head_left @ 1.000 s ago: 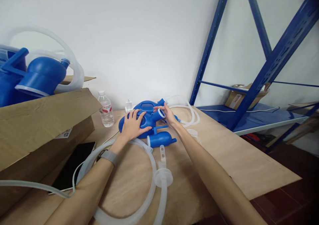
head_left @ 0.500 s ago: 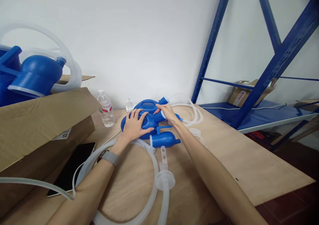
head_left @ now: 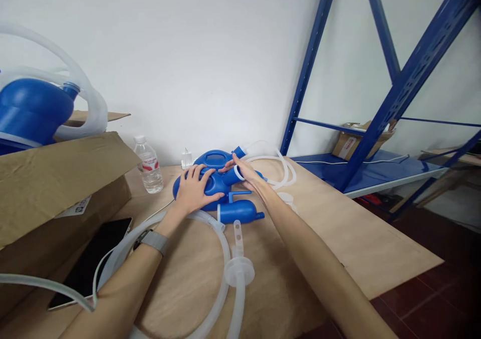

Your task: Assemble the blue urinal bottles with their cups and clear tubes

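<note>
A blue plastic bottle lies on the brown tabletop, its white-rimmed mouth pointing right. My left hand rests on its body with the fingers spread. At the mouth is my right hand, fingers extended and apart, partly behind the neck. Another blue bottle with a handle lies just behind. In front sits a small blue bulb-shaped piece with a nozzle. Nearer to me is a clear tube with a translucent disc and a holed strap.
At the left an open cardboard box holds blue bottles and coiled tubing. Beside it are a water bottle and a black tablet. A clear hose loops around my left forearm. Blue shelving stands at the right.
The view has turned slightly right, so things sit further left. My right hand's fingers have opened at the bottle's mouth. My left hand stays on the bottle.
</note>
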Demonstrator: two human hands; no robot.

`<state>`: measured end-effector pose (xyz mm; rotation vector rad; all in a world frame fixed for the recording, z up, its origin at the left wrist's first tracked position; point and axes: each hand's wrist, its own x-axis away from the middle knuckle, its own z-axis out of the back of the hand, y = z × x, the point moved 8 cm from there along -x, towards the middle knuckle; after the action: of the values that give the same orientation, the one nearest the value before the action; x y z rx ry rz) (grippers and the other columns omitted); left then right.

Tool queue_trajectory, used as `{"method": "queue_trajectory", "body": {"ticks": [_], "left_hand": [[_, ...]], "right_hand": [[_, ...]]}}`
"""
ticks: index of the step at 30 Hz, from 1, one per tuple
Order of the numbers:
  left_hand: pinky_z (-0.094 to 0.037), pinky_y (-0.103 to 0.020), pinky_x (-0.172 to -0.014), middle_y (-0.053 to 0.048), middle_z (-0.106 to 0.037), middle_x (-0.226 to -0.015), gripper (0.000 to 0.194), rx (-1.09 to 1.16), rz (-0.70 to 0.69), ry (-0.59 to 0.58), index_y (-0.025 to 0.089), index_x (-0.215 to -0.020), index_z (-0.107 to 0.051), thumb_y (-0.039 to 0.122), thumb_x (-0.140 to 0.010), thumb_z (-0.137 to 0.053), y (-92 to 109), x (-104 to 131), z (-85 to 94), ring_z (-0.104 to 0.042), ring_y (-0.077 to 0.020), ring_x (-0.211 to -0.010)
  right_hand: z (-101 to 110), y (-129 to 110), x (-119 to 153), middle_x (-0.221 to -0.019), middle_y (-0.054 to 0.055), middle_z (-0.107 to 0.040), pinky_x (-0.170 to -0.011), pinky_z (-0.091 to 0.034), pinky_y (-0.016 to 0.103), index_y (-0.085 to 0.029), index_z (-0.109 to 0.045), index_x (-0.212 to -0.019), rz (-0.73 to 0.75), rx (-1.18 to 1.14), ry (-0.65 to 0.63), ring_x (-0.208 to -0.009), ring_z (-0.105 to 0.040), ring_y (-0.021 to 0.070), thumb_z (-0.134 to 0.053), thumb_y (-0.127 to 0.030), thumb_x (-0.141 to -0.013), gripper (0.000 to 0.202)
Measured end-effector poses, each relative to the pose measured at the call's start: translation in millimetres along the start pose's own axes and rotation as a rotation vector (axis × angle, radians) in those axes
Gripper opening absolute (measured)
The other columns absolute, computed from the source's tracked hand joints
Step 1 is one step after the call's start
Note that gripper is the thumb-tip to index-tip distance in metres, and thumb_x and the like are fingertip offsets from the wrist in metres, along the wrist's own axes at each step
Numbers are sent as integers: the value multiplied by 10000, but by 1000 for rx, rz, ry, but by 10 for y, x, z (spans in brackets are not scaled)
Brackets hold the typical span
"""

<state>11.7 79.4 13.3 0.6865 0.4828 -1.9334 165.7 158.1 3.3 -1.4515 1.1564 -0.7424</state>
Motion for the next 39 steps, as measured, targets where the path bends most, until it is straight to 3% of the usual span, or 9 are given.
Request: {"method": "queue_trajectory", "body": {"ticks": [6,11,13,16,20,23,27,36,39], "left_hand": [[-308,-561,-1142,-167,-499,-1485,772,2,6,1,252,-1412,-559,726,-807,-634,2,9,16,-424,-377,-1388],[-287,-550,-1177,-144,-493,-1498,803,69,0,-19,254,-1411,-545,738,-778,-653,-4,16,32,-425,-367,-1391],[-275,-547,-1192,-134,-505,-1489,708,108,15,-33,248,-1390,-552,703,-848,-594,16,-9,46,-421,-350,-1401],[-236,-611,-1193,-133,-579,-1403,543,141,110,-50,222,-1293,-591,629,-975,-422,76,-99,70,-386,-361,-1429],[-212,-698,-1147,-140,-686,-1197,609,117,83,-123,205,-1138,-639,721,-958,-371,378,-266,35,-465,-397,-1323],[-252,-714,-1091,-164,-676,-1194,645,25,51,-119,209,-1146,-663,752,-933,-388,550,-341,13,-519,-406,-1210],[-306,-649,-1064,-152,-650,-1179,597,26,58,-81,214,-1152,-682,703,-947,-406,590,-358,5,-535,-379,-1150],[-325,-560,-1055,-93,-643,-1101,487,86,37,-67,263,-1124,-702,644,-946,-456,634,-391,10,-543,-316,-1068],[-330,-553,-1052,-93,-658,-1107,476,92,53,-58,260,-1142,-691,613,-978,-417,609,-384,18,-545,-313,-1083]], "right_hand": [[60,67,150,-1057,86,-783,-853,-569,362,-215,-693,-1041,-100,-24,-99,-952,-729,233,-549,-676,-934,494],[116,220,382,-1062,99,-769,-901,-571,416,-220,-720,-1138,-139,-50,-192,-993,-717,265,-553,-621,-937,479],[125,270,458,-1058,95,-767,-900,-573,431,-238,-712,-1163,-103,-105,-180,-1004,-714,273,-540,-636,-933,491],[172,408,520,-1053,92,-762,-886,-579,428,-246,-706,-1140,-110,-105,-114,-999,-713,274,-527,-691,-915,530],[274,646,562,-923,122,-752,-802,-596,448,-200,-718,-1004,-221,-33,-31,-889,-724,300,-533,-725,-892,568],[339,747,579,-813,106,-735,-756,-602,443,-203,-714,-930,-255,-40,22,-810,-721,297,-529,-716,-894,546],[359,813,584,-716,75,-700,-716,-599,418,-223,-694,-839,-270,-45,42,-719,-701,274,-543,-710,-874,510],[420,721,583,-846,72,-734,-792,-595,415,-229,-699,-889,-193,-47,95,-799,-710,265,-552,-555,-886,358],[354,703,596,-817,74,-721,-776,-604,411,-224,-702,-882,-215,-73,79,-818,-716,274,-533,-615,-901,426]]}}
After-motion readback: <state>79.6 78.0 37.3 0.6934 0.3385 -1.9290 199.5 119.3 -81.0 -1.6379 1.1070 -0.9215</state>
